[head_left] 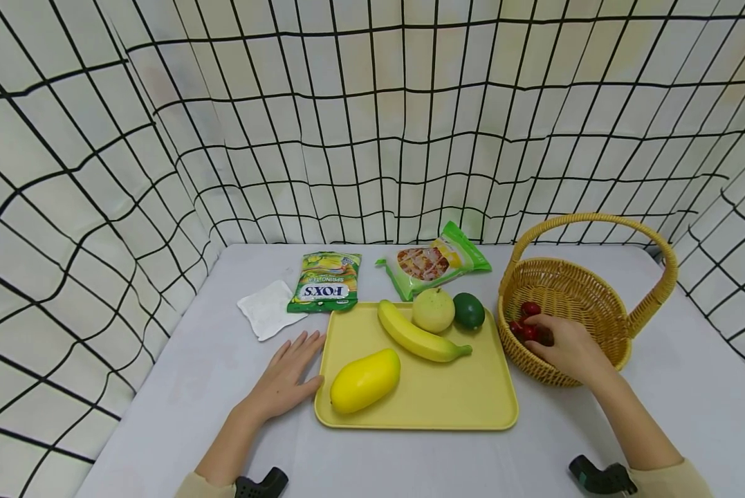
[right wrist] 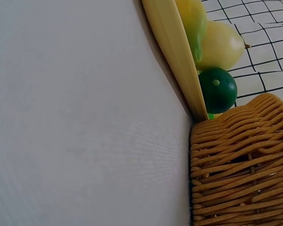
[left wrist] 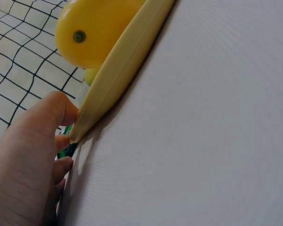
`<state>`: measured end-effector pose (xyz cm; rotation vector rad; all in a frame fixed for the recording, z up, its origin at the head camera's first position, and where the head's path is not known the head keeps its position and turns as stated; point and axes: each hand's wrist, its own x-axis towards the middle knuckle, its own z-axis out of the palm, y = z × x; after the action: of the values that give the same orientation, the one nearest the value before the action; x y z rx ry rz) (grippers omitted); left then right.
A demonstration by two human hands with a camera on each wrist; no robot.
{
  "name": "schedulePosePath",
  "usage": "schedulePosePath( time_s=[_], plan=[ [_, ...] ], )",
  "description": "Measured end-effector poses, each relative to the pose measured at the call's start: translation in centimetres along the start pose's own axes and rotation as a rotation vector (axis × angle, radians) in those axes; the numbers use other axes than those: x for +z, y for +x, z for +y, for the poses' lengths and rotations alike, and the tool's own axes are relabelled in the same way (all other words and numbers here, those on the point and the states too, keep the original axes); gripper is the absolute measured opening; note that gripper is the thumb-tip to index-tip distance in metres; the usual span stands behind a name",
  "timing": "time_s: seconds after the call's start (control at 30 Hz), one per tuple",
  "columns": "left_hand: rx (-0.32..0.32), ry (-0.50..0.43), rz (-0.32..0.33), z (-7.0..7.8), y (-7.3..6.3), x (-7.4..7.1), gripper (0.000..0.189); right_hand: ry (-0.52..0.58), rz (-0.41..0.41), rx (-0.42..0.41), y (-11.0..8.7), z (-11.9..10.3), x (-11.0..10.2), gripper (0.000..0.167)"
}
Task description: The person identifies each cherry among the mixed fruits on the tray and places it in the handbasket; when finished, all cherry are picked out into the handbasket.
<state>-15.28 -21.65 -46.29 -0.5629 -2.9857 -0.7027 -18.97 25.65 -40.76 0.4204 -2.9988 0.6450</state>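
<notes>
My right hand (head_left: pixel 568 346) reaches into the wicker basket (head_left: pixel 596 297), with thumb and forefinger around small shiny red fruits (head_left: pixel 530 333) at its left side. In the right wrist view the basket's woven wall (right wrist: pixel 240 174) hides this hand. My left hand (head_left: pixel 288 380) lies with fingers spread beside the yellow tray (head_left: pixel 447 408), its thumb at the tray's left edge. On the tray are a yellow mango (head_left: pixel 364 380), a banana (head_left: pixel 422 335), a round pale-green pear (head_left: pixel 434 310) and a dark green lime (head_left: pixel 468 310). The left wrist view shows the left hand (left wrist: pixel 30 146) against the tray's rim.
Behind the tray lie a green FOX'S candy bag (head_left: pixel 326 282) and a green snack packet (head_left: pixel 431 266). A white folded tissue (head_left: pixel 269 310) is left of the candy bag. Black netting (head_left: pixel 372 138) over white cloth surrounds the table. The basket's tall handle (head_left: pixel 667 256) arches up.
</notes>
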Motion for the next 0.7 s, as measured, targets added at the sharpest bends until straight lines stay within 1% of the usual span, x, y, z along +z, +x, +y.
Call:
schedulePosePath(
  time_s=[0.2,0.4,0.7],
  plan=[
    [-0.001,0.002,-0.002,0.02,0.0,-0.01,0.065,-0.03,0.003,0.015,0.07,-0.05,-0.19,0.035],
    [-0.007,0.006,-0.005,-0.03,-0.02,0.04,0.066,-0.062,0.002,0.001,0.14,-0.02,-0.29,0.035],
    [-0.001,0.006,0.003,-0.18,-0.07,0.08,0.066,-0.117,-0.011,0.006,0.55,-0.33,-0.26,0.035]
  ],
)
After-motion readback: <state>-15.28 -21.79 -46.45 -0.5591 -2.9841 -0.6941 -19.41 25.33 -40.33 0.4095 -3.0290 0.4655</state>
